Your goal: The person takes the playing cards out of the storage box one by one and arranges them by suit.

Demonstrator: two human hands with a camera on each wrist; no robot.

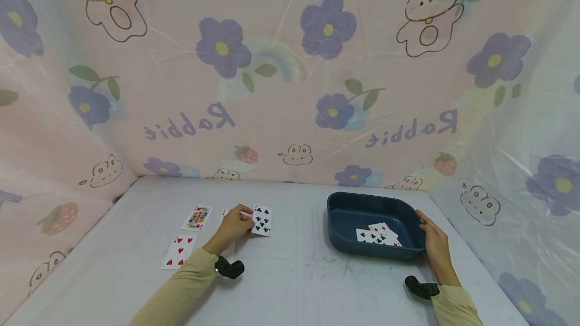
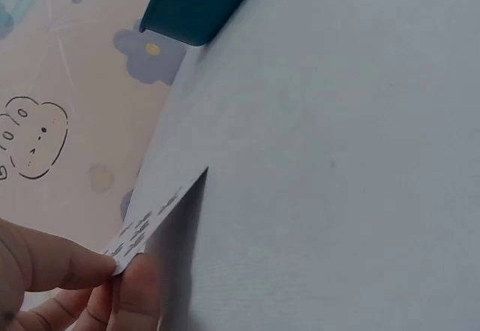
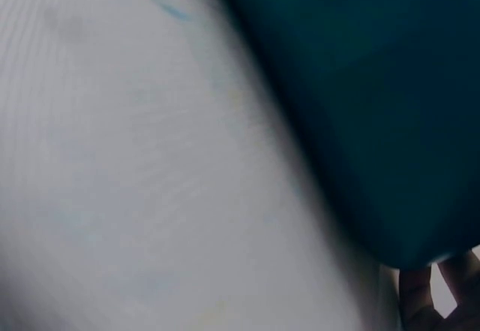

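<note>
White playing card (image 1: 263, 221) printed with black clubs, tilted over the pale table (image 1: 294, 291), pinched by the left hand (image 1: 233, 228), king of hearts (image 1: 198, 217) and five of hearts (image 1: 177, 252) lying to its left, right hand (image 1: 436, 244) gripping a dark blue tray (image 1: 364, 206), loose cards (image 1: 378, 236) inside

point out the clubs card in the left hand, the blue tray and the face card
held clubs card (image 1: 262, 221): head view, middle of its printed face
blue tray (image 1: 355, 218): head view, bare part of its inside
face card (image 1: 198, 218): head view, middle of its picture
</note>
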